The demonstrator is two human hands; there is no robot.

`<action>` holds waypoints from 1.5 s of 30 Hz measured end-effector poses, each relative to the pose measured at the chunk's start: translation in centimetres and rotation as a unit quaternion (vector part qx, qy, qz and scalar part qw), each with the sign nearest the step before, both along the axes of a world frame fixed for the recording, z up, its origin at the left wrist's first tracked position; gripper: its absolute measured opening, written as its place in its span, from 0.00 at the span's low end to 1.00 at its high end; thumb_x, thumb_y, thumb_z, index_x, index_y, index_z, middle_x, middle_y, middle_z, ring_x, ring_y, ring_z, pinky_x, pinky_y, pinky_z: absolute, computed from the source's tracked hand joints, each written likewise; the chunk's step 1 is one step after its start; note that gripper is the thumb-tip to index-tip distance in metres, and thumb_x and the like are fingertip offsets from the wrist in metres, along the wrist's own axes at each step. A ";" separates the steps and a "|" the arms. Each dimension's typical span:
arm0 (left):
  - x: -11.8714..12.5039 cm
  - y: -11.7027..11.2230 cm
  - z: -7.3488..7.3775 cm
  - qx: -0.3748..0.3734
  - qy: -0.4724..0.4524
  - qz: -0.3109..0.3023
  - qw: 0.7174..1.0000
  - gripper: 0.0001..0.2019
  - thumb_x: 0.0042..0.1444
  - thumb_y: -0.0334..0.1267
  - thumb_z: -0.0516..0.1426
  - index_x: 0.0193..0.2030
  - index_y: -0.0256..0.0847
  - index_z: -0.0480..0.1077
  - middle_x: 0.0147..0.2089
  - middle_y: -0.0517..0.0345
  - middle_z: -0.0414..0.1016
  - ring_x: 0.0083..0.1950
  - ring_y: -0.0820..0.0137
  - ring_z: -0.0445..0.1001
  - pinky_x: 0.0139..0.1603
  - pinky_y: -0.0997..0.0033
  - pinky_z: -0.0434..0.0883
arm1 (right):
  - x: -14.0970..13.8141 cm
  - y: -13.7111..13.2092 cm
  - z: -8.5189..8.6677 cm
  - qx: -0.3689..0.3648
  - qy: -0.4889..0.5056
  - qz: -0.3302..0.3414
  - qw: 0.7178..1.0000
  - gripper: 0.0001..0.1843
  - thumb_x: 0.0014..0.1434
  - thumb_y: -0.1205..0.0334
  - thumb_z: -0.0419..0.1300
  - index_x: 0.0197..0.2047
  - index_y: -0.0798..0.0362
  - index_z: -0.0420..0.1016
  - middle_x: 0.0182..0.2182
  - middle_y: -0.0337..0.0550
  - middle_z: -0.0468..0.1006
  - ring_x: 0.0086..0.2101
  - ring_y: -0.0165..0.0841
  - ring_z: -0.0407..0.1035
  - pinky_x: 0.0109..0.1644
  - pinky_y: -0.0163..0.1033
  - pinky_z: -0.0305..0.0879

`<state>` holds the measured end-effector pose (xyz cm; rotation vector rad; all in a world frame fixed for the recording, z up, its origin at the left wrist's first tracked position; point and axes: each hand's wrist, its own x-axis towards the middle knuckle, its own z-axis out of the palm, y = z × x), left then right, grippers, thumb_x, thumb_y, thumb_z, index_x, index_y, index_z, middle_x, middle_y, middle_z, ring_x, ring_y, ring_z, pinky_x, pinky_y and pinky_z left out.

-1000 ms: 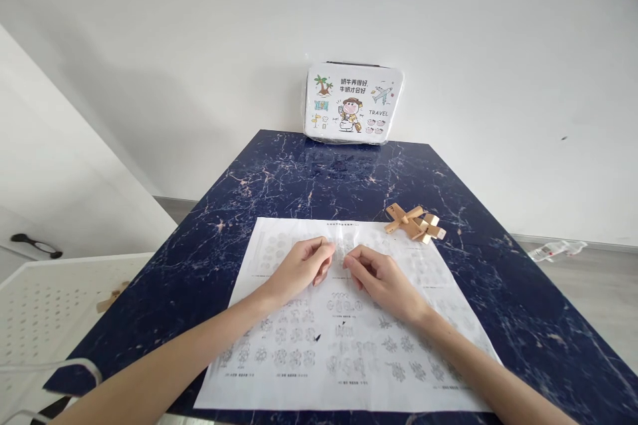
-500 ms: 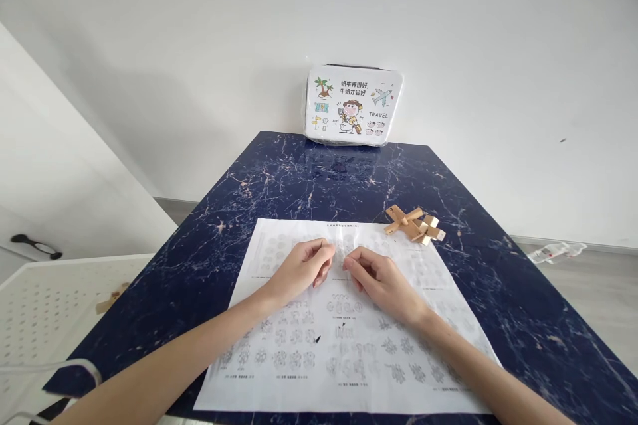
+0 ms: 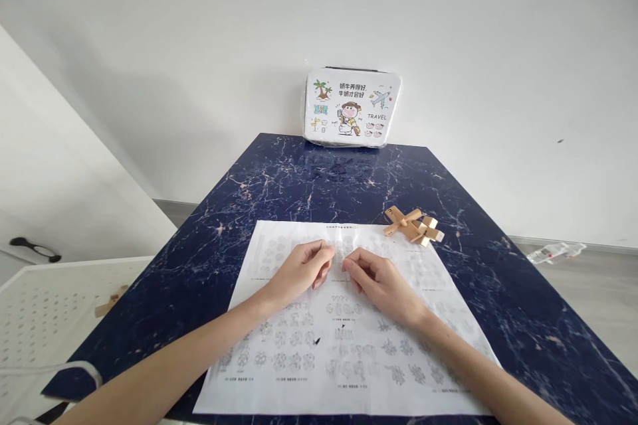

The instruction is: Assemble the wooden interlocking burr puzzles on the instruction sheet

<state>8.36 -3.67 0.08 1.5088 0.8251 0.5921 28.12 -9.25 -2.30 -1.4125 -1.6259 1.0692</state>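
Note:
My left hand point(image 3: 309, 263) rests on a printed paper sheet point(image 3: 319, 402), its fingers curled into a loose fist. Facing it across a small gap is my right hand point(image 3: 379, 277), curled the same way. Nothing shows in either hand, and the two do not touch. Rows of small line diagrams with captions cover the sheet. Beyond my right hand, at the sheet's far right corner, lie interlocking wooden puzzle pieces point(image 3: 403, 222), crossed over one another, some with dark marks.
The sheet lies on a dark blue marbled table point(image 3: 279, 179). A white case with cartoon prints point(image 3: 349, 106) stands against the wall at the far edge. Left and lower are a white perforated surface point(image 3: 40, 305), a wooden piece point(image 3: 110, 302) and a white cable point(image 3: 82, 365). Clear plastic packaging point(image 3: 555, 252) lies at right.

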 end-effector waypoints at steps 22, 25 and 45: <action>0.1 0.0 0.1 0.000 0.000 0.005 1.000 0.21 0.71 0.48 0.52 0.27 0.43 0.59 0.22 0.66 0.60 0.23 0.74 0.58 0.31 0.69 0.62 | 0.0 -0.1 -0.3 -0.004 0.006 -0.001 1.000 0.18 0.74 0.49 0.53 0.34 0.48 0.67 0.22 0.35 0.68 0.23 0.31 0.57 0.29 0.40 0.52; 0.1 0.0 0.0 0.002 0.004 0.003 1.000 0.21 0.72 0.49 0.51 0.27 0.43 0.59 0.22 0.66 0.60 0.23 0.74 0.58 0.31 0.69 0.62 | 0.0 -0.1 -0.2 0.000 0.001 -0.001 1.000 0.18 0.74 0.48 0.53 0.33 0.48 0.67 0.22 0.35 0.68 0.23 0.31 0.57 0.29 0.40 0.52; -0.1 0.2 -0.3 -0.008 -0.009 -0.002 1.000 0.21 0.73 0.48 0.52 0.27 0.42 0.60 0.23 0.66 0.59 0.24 0.74 0.58 0.32 0.68 0.62 | 0.1 0.0 -0.2 -0.005 0.018 0.000 1.000 0.18 0.74 0.48 0.54 0.34 0.49 0.68 0.22 0.34 0.68 0.24 0.30 0.56 0.30 0.39 0.52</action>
